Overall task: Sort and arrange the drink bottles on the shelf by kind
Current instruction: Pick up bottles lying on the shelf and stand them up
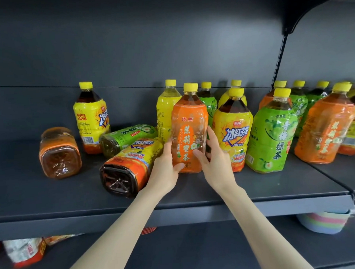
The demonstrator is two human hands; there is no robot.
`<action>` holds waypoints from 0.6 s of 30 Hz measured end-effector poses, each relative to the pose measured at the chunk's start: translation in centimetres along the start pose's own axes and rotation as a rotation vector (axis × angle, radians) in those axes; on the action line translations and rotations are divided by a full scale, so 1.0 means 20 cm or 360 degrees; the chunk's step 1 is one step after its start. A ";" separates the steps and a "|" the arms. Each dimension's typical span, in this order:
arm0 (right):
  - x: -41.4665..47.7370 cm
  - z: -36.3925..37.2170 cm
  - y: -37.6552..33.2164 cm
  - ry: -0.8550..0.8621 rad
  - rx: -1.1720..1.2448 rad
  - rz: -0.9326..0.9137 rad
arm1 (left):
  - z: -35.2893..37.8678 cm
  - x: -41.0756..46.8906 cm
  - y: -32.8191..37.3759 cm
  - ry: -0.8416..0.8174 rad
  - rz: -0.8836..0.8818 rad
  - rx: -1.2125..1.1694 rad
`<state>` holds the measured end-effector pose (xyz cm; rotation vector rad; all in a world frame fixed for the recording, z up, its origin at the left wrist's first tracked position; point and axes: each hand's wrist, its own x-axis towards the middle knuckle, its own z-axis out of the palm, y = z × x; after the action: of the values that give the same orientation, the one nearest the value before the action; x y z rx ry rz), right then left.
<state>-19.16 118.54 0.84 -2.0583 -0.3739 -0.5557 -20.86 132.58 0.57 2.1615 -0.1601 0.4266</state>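
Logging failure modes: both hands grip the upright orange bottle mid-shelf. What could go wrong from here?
1. The orange bottle sits close between a lying iced-tea bottle and an upright iced-tea bottle; pulling it out may topple the upright one.
2. The left hand is beside the lying bottle; a bump might push it toward the shelf edge.

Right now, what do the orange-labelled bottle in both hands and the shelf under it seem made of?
Orange-labelled bottle: likely clear glossy plastic; brown liquid shows through at the neck, and the film label glints. Shelf: dark grey, matte, probably painted metal, judging by its thin folded front edge.
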 end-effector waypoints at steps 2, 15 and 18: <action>0.01 0.00 0.00 0.0035 -0.0034 0.0018 | 0.00 0.01 0.01 0.0004 -0.0029 0.0069; -0.10 -0.07 -0.13 0.0182 -0.0275 -0.0150 | -0.21 -0.25 0.12 0.0437 0.0362 0.0599; -0.11 0.00 -0.19 0.0085 -0.0034 -0.0091 | -0.34 -0.32 0.11 0.0730 0.0454 0.0678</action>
<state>-22.86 120.42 2.45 -2.0541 -0.3980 -0.6505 -29.01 136.58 3.57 2.3889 -0.1263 1.1968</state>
